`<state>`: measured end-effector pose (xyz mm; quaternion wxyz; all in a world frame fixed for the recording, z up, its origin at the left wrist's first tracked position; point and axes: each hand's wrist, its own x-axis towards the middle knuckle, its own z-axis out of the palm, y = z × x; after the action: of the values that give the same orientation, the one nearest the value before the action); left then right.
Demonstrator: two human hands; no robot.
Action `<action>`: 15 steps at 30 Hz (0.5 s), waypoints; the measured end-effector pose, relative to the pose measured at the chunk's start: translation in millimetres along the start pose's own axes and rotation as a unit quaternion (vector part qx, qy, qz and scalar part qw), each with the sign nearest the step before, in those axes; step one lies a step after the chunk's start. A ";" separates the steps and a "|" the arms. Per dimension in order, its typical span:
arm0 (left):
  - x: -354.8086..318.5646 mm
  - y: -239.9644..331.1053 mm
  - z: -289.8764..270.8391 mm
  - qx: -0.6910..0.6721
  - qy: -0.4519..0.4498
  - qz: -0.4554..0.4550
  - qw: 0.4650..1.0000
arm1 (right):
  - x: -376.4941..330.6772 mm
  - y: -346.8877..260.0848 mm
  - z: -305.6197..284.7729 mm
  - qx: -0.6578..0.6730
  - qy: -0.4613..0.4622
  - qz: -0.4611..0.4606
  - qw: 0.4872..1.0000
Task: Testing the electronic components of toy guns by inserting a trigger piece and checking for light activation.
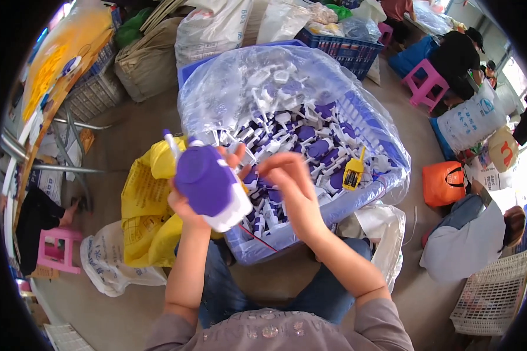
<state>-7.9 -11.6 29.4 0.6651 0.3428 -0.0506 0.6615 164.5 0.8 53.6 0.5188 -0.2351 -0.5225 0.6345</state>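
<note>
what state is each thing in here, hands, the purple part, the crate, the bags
left hand: closed around the purple and white plastic part, held up
right hand: fingers curled, by the part; holding anything, unclear
blue crate: full of parts, clear liner open
yellow bag: crumpled, open
orange bag: upright

Bright, even daylight, blown out toward two o'clock; glare on the clear plastic bag (pixel 263 88); soft shadows; fisheye bending and black vignette at the rim; slight blur.
</note>
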 end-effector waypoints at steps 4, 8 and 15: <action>-0.1 6.1 -8.9 0.032 -0.033 0.021 0.999 | 2.7 15.3 16.4 0.240 -0.157 0.193 0.938; -5.1 13.0 -4.3 0.080 0.011 0.008 0.997 | 16.0 24.4 18.8 0.281 -0.205 0.205 0.915; -30.2 59.3 -27.4 0.170 0.089 0.093 0.977 | 40.9 43.7 37.3 0.215 -0.213 0.306 0.902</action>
<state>-76.4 -29.4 15.9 0.5346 0.3846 0.0900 0.7472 100.7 25.9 36.8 0.2129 -0.1251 -0.3736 0.8941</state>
